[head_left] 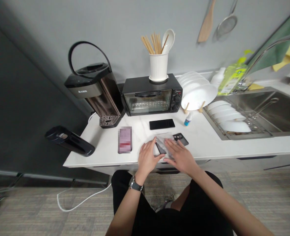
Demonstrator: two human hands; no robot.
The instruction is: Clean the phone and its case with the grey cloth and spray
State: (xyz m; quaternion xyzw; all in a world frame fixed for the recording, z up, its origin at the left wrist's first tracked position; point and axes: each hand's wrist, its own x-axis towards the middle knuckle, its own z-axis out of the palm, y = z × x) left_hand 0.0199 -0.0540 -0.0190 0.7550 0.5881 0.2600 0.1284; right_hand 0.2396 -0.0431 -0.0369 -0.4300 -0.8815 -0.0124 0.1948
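A dark phone [183,141] lies face down near the counter's front edge, its camera lenses showing at the right end. A thin whitish tissue [163,138] covers much of its back. My left hand [147,156] grips the phone's left end between thumb and fingers. Over the tissue, my right hand [180,156] presses down with its fingers together, pinning it against the phone. Just behind lies a black phone [162,124], screen up. To the left is another phone [125,140] with a blurred pinkish screen. A small white-and-blue bottle [187,119] stands at the back right.
A toaster oven [149,95] backs the counter, carrying a white holder [159,65] of chopsticks. Left are a water dispenser [98,91] and a dark flask-like cylinder [69,141] tilted over the edge. Right are racked plates [200,95] and a sink [270,113] with bowls.
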